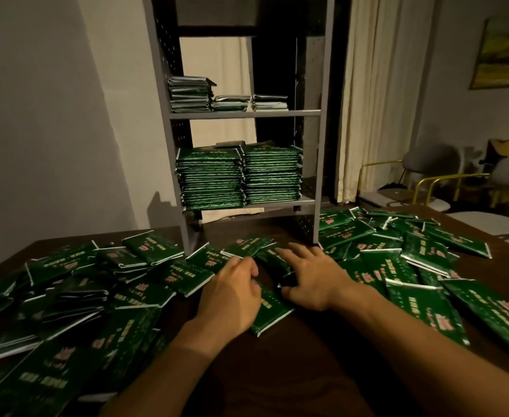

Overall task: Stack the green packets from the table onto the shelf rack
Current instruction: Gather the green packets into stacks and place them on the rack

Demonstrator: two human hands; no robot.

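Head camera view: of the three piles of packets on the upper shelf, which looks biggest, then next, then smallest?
1. left pile, clearly the tallest.
2. and 3. middle pile and right pile: both low and near alike, so I cannot rank them.

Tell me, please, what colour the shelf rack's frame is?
Light grey, seen in the head view: shelf rack.

Dim warm light, blurred edges

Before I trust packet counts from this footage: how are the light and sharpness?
Head view: dim, warm light; shelf rack casts a shadow on the left wall; wide-angle bend tilts its posts; near green packets blur at the lower left; stacked ones stay sharp.
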